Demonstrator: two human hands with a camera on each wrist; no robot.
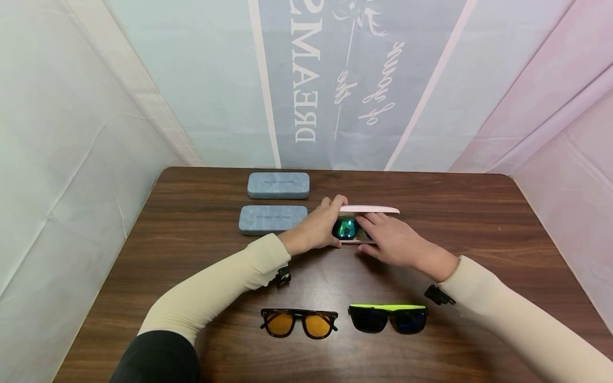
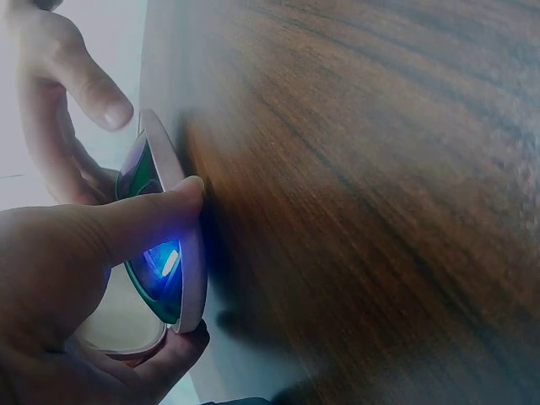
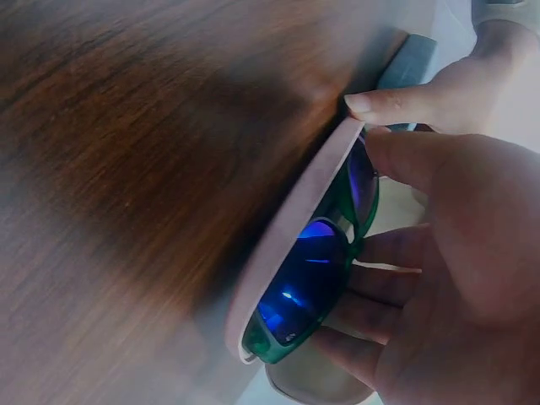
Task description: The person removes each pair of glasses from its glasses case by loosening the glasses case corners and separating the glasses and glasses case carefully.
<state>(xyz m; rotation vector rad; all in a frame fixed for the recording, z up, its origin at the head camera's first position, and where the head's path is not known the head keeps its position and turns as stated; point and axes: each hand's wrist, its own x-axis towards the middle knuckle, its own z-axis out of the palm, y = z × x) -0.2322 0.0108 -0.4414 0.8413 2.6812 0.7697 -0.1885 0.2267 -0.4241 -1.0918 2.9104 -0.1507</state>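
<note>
A pink glasses case [image 1: 373, 209] stands with its lid raised at the middle of the table. Sunglasses with mirrored blue-green lenses [image 1: 346, 229] and a green frame [image 3: 358, 228] lie in its lower half. At the case's left end my left hand [image 1: 313, 226] grips it, thumb over the front rim and fingers at the back. From the right, my right hand [image 1: 395, 239] reaches into the opening. Its fairly straight fingers [image 3: 388, 283] lie against the back of the sunglasses near the bridge, and part of the far lens is hidden in the head view.
Two blue-grey glasses cases, one behind [image 1: 278, 185] and one in front [image 1: 273, 220], lie closed left of the pink case. Nearer me are orange-lensed sunglasses [image 1: 299, 323] and black sunglasses with a lime-green top [image 1: 388, 318]. Fabric walls [image 1: 230, 85] border the brown wooden table [image 1: 191, 255].
</note>
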